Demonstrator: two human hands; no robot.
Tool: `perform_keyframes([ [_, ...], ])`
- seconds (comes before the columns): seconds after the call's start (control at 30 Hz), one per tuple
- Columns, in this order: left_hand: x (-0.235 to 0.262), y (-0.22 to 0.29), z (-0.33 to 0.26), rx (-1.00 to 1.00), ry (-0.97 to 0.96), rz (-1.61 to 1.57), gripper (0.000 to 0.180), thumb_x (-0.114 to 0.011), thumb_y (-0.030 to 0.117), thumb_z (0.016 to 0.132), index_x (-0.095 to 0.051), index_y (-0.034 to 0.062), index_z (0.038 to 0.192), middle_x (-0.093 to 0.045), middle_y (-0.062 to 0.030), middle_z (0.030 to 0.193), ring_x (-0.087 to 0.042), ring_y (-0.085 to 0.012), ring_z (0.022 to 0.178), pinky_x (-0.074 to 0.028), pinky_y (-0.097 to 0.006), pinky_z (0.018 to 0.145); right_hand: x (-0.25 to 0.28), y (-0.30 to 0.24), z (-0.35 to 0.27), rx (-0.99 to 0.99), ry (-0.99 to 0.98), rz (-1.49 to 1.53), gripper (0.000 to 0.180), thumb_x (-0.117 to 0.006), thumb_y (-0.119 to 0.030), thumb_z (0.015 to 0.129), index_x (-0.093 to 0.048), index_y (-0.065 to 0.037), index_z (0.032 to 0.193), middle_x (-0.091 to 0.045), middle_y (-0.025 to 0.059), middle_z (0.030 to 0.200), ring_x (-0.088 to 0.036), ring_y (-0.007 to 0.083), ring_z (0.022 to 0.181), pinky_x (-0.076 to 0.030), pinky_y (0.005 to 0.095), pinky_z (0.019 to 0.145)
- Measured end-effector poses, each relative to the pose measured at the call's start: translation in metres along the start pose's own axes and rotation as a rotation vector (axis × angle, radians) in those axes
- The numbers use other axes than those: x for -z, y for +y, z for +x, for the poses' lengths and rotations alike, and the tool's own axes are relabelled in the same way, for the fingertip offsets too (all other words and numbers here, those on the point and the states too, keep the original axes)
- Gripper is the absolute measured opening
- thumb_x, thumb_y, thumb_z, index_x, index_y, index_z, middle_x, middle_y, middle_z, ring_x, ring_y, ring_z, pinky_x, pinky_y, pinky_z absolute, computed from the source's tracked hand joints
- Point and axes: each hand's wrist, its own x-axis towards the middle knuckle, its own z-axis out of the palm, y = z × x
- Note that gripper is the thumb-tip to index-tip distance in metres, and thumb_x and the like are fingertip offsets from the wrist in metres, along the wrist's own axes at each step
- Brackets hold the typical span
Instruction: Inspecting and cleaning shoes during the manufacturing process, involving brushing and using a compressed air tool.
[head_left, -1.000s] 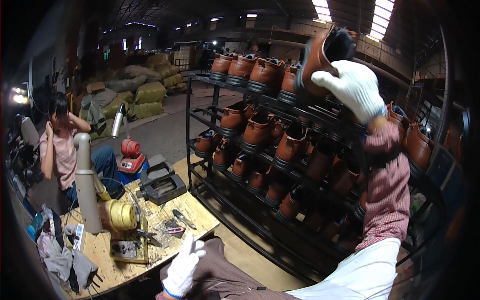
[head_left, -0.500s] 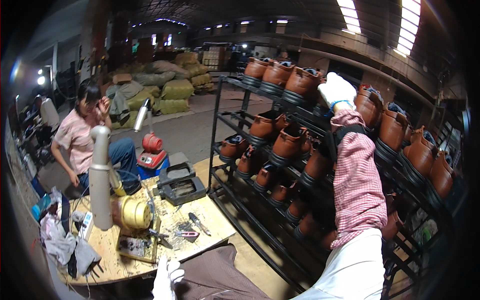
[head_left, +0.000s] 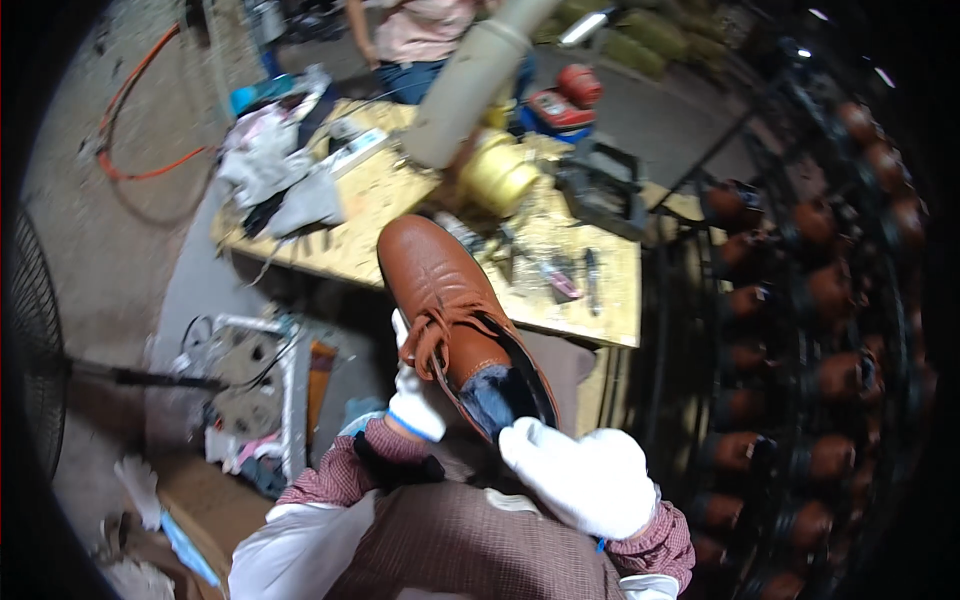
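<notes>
A brown leather lace-up shoe (head_left: 440,290) is held above my lap, toe pointing away and slightly left. Its laces are tied, and dark blue lining shows in the opening. White-gloved, my left hand (head_left: 413,398) is closed along the shoe's left side, with part of the fingers hidden beneath it. At the heel, my right hand (head_left: 580,475), also in a white glove, grips the rear edge of the opening.
Beyond the shoe stands a wooden workbench (head_left: 290,245) with a yellow machine part (head_left: 498,172), a pale duct (head_left: 468,85) and rags (head_left: 265,170). Shoe racks (head_left: 660,300) fill the right. A fan (head_left: 35,340) and a crate (head_left: 297,400) are left. Another person (head_left: 425,35) sits beyond.
My right hand has come from the rack's top shelf down to my lap and now grips a shoe. My left hand has joined it. The view has swung down and left.
</notes>
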Motion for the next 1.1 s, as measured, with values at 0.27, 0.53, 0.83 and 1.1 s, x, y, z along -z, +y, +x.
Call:
perform_keyframes([
  [0.27, 0.134, 0.035, -0.001, 0.078, 0.434, -0.785, 0.061, -0.036, 0.054, 0.110, -0.035, 0.0147, 0.156, -0.054, -0.0160, 0.145, -0.056, -0.0345, 0.131, -0.050, -0.051, 0.110, -0.064, 0.045, -0.020, -0.242, 0.329, 0.268, 0.045, -0.083, -0.020, 0.081, -0.073, -0.002, 0.121, -0.075, 0.0173, 0.119, -0.075, 0.0326, 0.097, -0.057, 0.0378, 0.080],
  [0.53, 0.176, 0.071, 0.075, -0.029, -0.050, -0.508, 0.061, -0.044, 0.055, 0.107, -0.046, 0.0155, 0.153, -0.053, -0.0121, 0.151, -0.056, -0.0330, 0.132, -0.047, -0.047, 0.114, -0.101, 0.050, -0.069, -0.636, 0.301, 0.381, 0.051, -0.082, -0.008, 0.077, -0.070, 0.001, 0.125, -0.074, 0.0194, 0.120, -0.075, 0.0301, 0.101, -0.058, 0.0361, 0.088],
  [0.83, 0.187, 0.104, 0.048, -0.111, 0.474, -0.215, 0.067, -0.047, 0.058, 0.106, -0.040, 0.0176, 0.158, -0.045, -0.0088, 0.161, -0.043, -0.0337, 0.147, -0.034, -0.053, 0.123, -0.104, 0.063, -0.056, -0.742, 0.274, 0.479, 0.051, -0.083, -0.009, 0.079, -0.069, 0.001, 0.127, -0.074, 0.0183, 0.121, -0.073, 0.0296, 0.105, -0.057, 0.0361, 0.093],
  [1.1, 0.162, 0.114, 0.059, -0.142, 0.444, -0.175, 0.066, -0.047, 0.057, 0.106, -0.040, 0.0164, 0.158, -0.045, -0.0091, 0.160, -0.043, -0.0332, 0.147, -0.035, -0.053, 0.123, -0.106, 0.077, -0.017, -0.539, 0.250, 0.551, 0.050, -0.081, -0.006, 0.080, -0.070, 0.000, 0.129, -0.073, 0.0170, 0.123, -0.073, 0.0272, 0.104, -0.057, 0.0364, 0.094],
])
